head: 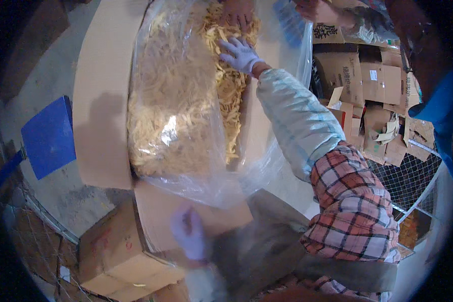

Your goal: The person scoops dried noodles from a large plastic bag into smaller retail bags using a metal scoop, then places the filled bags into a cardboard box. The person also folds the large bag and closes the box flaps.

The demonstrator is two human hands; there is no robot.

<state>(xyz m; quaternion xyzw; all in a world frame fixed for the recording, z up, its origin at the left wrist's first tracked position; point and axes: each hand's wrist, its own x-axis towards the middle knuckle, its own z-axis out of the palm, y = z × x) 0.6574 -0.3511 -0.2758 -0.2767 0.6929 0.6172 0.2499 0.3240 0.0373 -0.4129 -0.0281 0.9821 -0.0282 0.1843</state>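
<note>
A large open cardboard box [251, 124] stands before me, filled with tangled pale yellow strips [232, 113] that look like a dried foodstuff. A clear plastic liner [173, 98] lies over their left part, while the right part is bare. My right hand [241, 56], in a white glove, rests on the bare strips with its fingers spread. Motion blurs my left hand [190, 232], also gloved, over the near flap [219, 217]; its fingers look bent, and whether it holds anything is unclear. At the far end, another person's bare hand [238, 13] touches the strips.
On the left stand a blue panel [49, 137] and a smaller carton [117, 256]. Flattened cardboard boxes [339, 75] are piled on the right above a wire mesh frame [404, 181]. Another person's forearm [324, 13] reaches in at the top right.
</note>
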